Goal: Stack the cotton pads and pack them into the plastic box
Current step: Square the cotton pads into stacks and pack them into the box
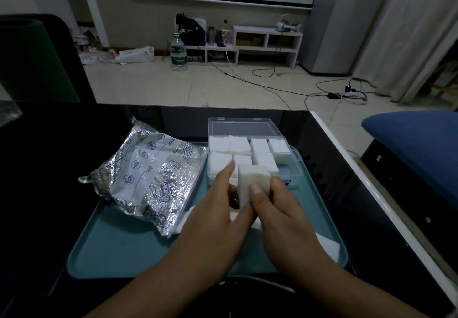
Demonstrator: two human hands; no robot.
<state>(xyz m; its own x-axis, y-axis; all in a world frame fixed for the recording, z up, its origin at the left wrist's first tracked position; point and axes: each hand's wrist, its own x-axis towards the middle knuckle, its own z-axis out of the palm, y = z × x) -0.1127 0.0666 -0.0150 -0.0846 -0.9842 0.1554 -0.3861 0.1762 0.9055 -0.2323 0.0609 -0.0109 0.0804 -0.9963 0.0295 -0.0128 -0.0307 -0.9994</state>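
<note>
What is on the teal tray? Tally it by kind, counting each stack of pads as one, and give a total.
White cotton-pad stacks inside the clear plastic box: 7 visible, e.g.
White cotton-pad stack held in both hands: 1
Clear plastic box: 1
Crinkled silver foil bag: 1
Loose white pads lying on the teal tray, partly hidden: count unclear
Total countable: 10

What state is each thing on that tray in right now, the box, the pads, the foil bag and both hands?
Plastic box: lid open, mostly filled with pad stacks.
Stack of cotton pads: held above the tray, in front of the box.
Left hand: fingers on the stack's left side.
Right hand: grip pinching the stack.
Loose pads: lying flat on the tray.
Foil bag: crumpled, lying partly on the tray.
Tray: flat on the dark table.
</note>
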